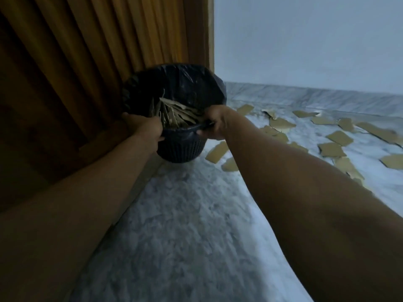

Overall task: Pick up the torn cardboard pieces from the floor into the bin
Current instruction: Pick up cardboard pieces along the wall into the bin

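Note:
A dark mesh bin [181,147] lined with a black plastic bag [192,83] stands on the marble floor beside a curtain. Torn brown cardboard pieces [174,115] fill its inside. My left hand [145,128] grips the bin's near left rim. At the near right rim my right hand [216,125] curls round the edge. Several more torn cardboard pieces [339,138] lie scattered over the floor to the right of the bin, one [217,151] close beside its base.
An orange-brown pleated curtain [91,62] hangs along the left, touching the bin. A pale wall [305,40] with a marble skirting closes the far side. White marble floor [185,225] stretches toward me between my forearms.

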Demonstrator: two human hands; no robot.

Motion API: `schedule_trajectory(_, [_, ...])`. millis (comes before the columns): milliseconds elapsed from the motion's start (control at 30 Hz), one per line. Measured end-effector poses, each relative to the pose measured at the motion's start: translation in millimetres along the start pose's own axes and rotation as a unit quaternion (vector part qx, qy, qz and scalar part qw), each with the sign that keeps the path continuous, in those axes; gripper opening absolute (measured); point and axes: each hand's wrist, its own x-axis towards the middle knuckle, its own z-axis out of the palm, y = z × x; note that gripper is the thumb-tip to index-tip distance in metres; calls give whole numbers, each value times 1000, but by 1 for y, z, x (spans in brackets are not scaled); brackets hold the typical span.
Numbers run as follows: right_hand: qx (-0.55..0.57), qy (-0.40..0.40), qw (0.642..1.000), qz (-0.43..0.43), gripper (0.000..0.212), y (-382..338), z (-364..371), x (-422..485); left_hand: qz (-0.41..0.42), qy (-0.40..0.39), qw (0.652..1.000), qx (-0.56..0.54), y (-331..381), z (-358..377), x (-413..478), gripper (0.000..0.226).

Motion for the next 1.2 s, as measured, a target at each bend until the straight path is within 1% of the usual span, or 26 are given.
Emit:
schedule_trajectory(100, [11, 19, 1000, -20, 28, -23, -69, -4, 6, -34, 999, -18, 19, 66, -16, 71])
schedule_trajectory(167, [24, 53, 998, -37, 21, -25, -126, -3, 40, -70, 997, 11, 25, 122, -39, 74])
schedule_trajectory(233, [64, 84, 993, -51, 25, -20, -185, -1, 69, -95, 993, -1, 27, 178, -71, 80])
schedule_trajectory(300, [127, 99, 985, -65, 29, -16, -237, -8, 59, -133, 989, -4, 25, 224, -100, 82])
schedule_trajectory(367, [193, 116, 971, -85, 24, -15, -277, -21, 50, -150, 987, 25, 25, 259, -116, 81])
schedule_trajectory(400, [219, 128, 963, -95, 23, -14, -296, -26, 58, -166, 983, 60, 23, 277, -120, 81])
schedule_trajectory(433, [236, 146, 955, -105, 22, -13, -314, -30, 68, -189, 975, 93, 19, 296, -122, 79])
schedule_trajectory(500, [256, 194, 939, -121, 21, -8, -351, -32, 76, -244, 960, 111, 9, 332, -138, 72])
schedule_trajectory(533, [252, 220, 934, -125, 21, -5, -368, -32, 66, -265, 956, 104, 1, 349, -147, 70])
schedule_trajectory(600, [242, 281, 920, -130, 23, 2, -395, -32, 15, -311, 949, 59, -21, 379, -162, 69])
schedule_trajectory(633, [232, 312, 912, -133, 25, 7, -407, -33, -7, -329, 943, 35, -33, 392, -168, 71])
schedule_trajectory(700, [209, 359, 899, -137, 28, 19, -431, -44, -20, -363, 931, 30, -55, 415, -182, 83])
schedule_trajectory(767, [196, 392, 891, -119, 30, 34, -453, -55, -6, -400, 914, 68, -76, 432, -195, 93])
schedule_trajectory(867, [241, 455, 851, -104, 12, 55, -485, -82, 1, -465, 877, 125, -101, 459, -223, 86])
schedule_trajectory(933, [254, 493, 826, -102, 15, 64, -502, -100, 19, -507, 846, 165, -108, 473, -243, 83])
schedule_trajectory(967, [249, 508, 818, -97, 18, 67, -508, -110, 34, -524, 831, 184, -110, 478, -253, 83])
schedule_trajectory(1033, [234, 528, 813, -79, 19, 72, -514, -128, 75, -538, 812, 212, -113, 483, -271, 80])
schedule_trajectory(1100, [224, 536, 812, -51, 24, 80, -518, -144, 118, -552, 795, 222, -111, 482, -290, 73])
schedule_trajectory(1167, [221, 541, 811, -28, 27, 87, -513, -157, 170, -580, 765, 222, -107, 480, -303, 65])
schedule_trajectory(1200, [219, 543, 810, -23, 25, 90, -508, -162, 197, -599, 743, 224, -105, 481, -306, 63])
